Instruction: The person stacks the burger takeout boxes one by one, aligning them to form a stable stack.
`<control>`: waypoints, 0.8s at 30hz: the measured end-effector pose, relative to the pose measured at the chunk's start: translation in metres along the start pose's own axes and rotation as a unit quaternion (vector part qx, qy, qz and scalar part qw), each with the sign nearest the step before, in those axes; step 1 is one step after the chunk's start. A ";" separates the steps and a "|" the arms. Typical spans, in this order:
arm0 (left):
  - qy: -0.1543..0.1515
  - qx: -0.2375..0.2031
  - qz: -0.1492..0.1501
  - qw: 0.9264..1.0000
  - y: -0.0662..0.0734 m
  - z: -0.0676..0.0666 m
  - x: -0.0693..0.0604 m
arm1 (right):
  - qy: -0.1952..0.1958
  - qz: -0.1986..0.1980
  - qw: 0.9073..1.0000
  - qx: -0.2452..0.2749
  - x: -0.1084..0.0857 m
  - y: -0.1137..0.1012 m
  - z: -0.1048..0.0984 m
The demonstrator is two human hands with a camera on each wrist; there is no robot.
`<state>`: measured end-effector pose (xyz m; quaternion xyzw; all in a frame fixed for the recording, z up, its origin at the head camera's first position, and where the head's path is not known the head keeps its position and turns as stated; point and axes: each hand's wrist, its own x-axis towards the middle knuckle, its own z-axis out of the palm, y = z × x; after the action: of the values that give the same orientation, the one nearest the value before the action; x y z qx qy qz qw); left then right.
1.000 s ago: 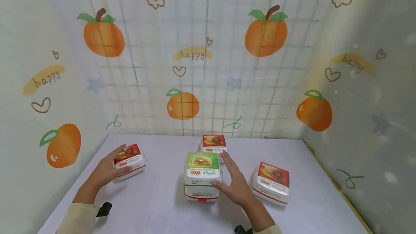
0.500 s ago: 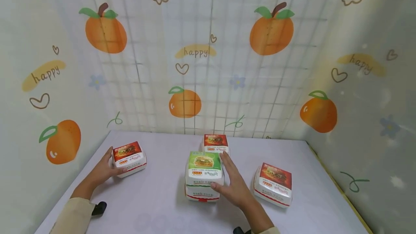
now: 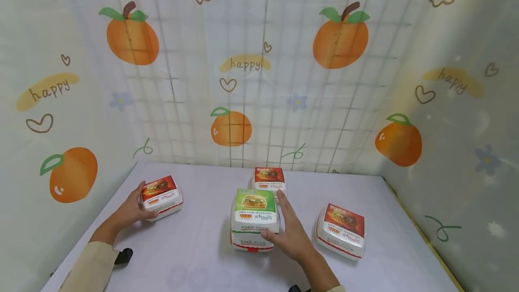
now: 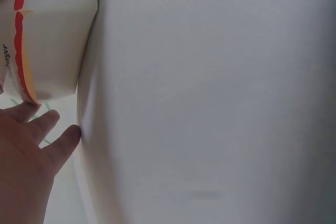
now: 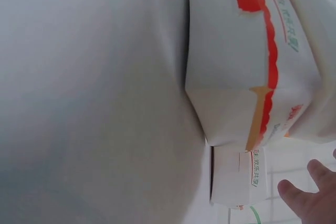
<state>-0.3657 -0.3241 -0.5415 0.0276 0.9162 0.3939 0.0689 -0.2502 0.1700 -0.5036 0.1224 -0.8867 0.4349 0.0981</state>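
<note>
At the table's left, my left hand point(image 3: 125, 213) holds a red-topped burger box point(image 3: 162, 193) by its left side, thumb at the front and fingers toward the back. In the left wrist view, one fingertip touches the box's edge point(image 4: 23, 56) and other fingers spread apart. A green-topped burger box point(image 3: 254, 206) sits on another burger box point(image 3: 251, 243) near the middle. Against the green one's right side, my right hand point(image 3: 293, 231) has its thumb at the front corner and index finger at the far corner. The lower box's top is hidden.
Behind the stack stands another red-topped burger box point(image 3: 269, 175), partly hidden. One more red-topped burger box point(image 3: 341, 226) rests to the right. The pale table point(image 3: 202, 220) ends at curtains point(image 3: 182, 125) printed with oranges.
My left hand has shifted from over the box's top to its left side. The right hand stays at the green-topped box. The head view has tilted slightly.
</note>
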 end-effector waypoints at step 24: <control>0.013 0.005 0.009 1.000 0.015 -0.009 -0.003 | -0.001 0.004 1.000 0.019 -0.006 -0.006 -0.004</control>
<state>-0.3643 -0.3206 -0.5242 0.0313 0.9188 0.3897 0.0536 -0.2425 0.1703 -0.4986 0.1216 -0.8789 0.4519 0.0929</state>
